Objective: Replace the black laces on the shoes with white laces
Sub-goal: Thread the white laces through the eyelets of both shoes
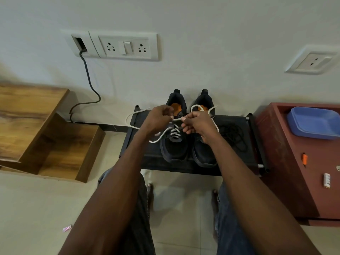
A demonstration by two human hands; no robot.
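Both hands pinch the white lace (taut between grips) above the left shoe

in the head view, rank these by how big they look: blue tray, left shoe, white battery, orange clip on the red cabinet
1. left shoe, partly hidden by the hands
2. blue tray, cut off at the frame edge, so its rank against the shoe is unsure
3. white battery
4. orange clip, looks close in size to the battery
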